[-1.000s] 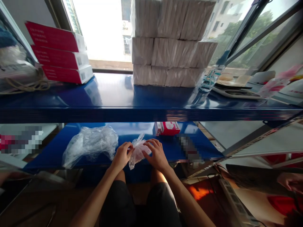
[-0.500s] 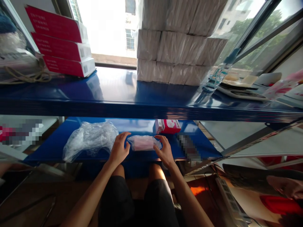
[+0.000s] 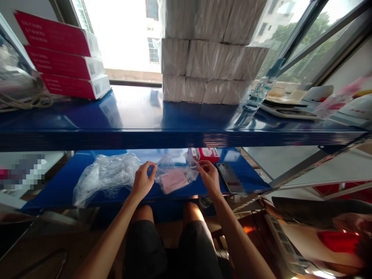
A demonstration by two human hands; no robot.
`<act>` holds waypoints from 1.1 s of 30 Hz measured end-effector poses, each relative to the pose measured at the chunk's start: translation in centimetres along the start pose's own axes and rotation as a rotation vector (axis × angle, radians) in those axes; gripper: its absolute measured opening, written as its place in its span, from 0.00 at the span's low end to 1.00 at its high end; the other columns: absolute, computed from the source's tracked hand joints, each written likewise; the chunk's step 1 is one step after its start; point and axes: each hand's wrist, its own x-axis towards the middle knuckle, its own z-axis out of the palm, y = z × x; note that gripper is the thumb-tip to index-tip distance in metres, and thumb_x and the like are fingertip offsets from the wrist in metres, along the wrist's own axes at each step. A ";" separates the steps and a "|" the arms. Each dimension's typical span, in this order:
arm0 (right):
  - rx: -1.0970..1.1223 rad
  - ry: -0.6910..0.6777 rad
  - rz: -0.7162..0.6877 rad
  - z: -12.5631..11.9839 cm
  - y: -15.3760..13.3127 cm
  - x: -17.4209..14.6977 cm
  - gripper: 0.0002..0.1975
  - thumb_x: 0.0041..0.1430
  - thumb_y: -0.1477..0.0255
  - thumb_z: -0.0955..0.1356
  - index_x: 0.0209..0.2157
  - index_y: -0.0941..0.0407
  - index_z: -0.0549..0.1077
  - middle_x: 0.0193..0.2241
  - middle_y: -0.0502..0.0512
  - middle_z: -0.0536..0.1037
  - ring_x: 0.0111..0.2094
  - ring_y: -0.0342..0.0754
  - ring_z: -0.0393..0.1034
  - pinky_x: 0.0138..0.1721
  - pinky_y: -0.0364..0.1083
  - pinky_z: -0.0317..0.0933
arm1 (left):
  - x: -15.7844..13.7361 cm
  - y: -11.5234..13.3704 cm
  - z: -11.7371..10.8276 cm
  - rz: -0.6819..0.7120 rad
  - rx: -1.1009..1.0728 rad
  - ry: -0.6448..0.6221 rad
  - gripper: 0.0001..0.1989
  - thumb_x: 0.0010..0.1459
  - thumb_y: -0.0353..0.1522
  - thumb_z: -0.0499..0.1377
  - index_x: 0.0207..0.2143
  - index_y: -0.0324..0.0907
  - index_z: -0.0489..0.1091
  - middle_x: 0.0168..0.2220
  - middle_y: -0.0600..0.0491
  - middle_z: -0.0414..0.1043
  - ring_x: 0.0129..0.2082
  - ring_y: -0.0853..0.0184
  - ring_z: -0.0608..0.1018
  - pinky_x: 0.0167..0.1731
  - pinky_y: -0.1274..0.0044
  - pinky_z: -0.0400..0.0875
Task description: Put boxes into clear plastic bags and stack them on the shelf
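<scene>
A clear plastic bag [image 3: 190, 173] stretches between my two hands, with a flat pink packet [image 3: 174, 181] lying in its lower part. My left hand [image 3: 144, 176] pinches the bag's left edge between thumb and fingertips. At the opposite edge, my right hand [image 3: 208, 174] grips the plastic the same way. Beside my left hand a heap of crumpled clear plastic bags [image 3: 107, 176] rests on the blue lower shelf [image 3: 65, 190]. Just behind my right hand stands a small red and white box [image 3: 209, 154].
A phone [image 3: 229, 178] lies to the right. On the upper blue shelf [image 3: 136, 112] are stacked red boxes [image 3: 66, 58], a tall pile of plastic-wrapped white packs [image 3: 215, 62] and a clear bottle [image 3: 260, 93]. Another person's hand [image 3: 353, 224] shows at lower right.
My hands have gone from spread around the bag to pinching its edges and pulling it wide. The pink packet now sits tilted and lower in the bag.
</scene>
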 end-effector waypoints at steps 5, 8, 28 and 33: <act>-0.080 0.120 -0.317 -0.8 -3.6 -2.1 0.16 0.59 0.72 0.67 0.50 0.53 0.73 0.42 0.59 0.80 0.44 0.56 0.75 0.45 0.53 0.70 | 0.2 2.1 -1.2 0.054 -0.066 0.088 0.24 0.64 0.28 0.54 0.62 0.45 0.64 0.62 0.44 0.70 0.60 0.56 0.74 0.55 0.64 0.74; -0.254 -0.151 -0.642 0.0 -6.1 -2.7 0.18 0.61 0.78 0.64 0.51 0.52 0.75 0.46 0.59 0.79 0.48 0.55 0.74 0.52 0.54 0.67 | 1.4 4.5 -1.4 0.251 0.069 -0.099 0.29 0.58 0.26 0.60 0.62 0.46 0.66 0.61 0.45 0.70 0.62 0.53 0.71 0.62 0.60 0.69; -0.838 -0.916 -0.590 3.3 -2.6 2.1 0.39 0.46 0.79 0.76 0.62 0.56 0.71 0.54 0.67 0.77 0.51 0.62 0.75 0.48 0.51 0.69 | 0.7 5.2 1.5 0.071 0.537 -0.752 0.40 0.39 0.45 0.75 0.56 0.45 0.74 0.52 0.37 0.75 0.45 0.40 0.82 0.44 0.60 0.76; -0.843 -0.898 -0.528 3.5 -0.1 2.3 0.61 0.29 0.70 0.85 0.68 0.60 0.63 0.60 0.75 0.70 0.55 0.70 0.71 0.51 0.57 0.70 | 0.1 4.5 0.7 0.047 0.495 -0.795 0.55 0.26 0.43 0.80 0.61 0.49 0.69 0.57 0.40 0.69 0.49 0.39 0.79 0.46 0.60 0.76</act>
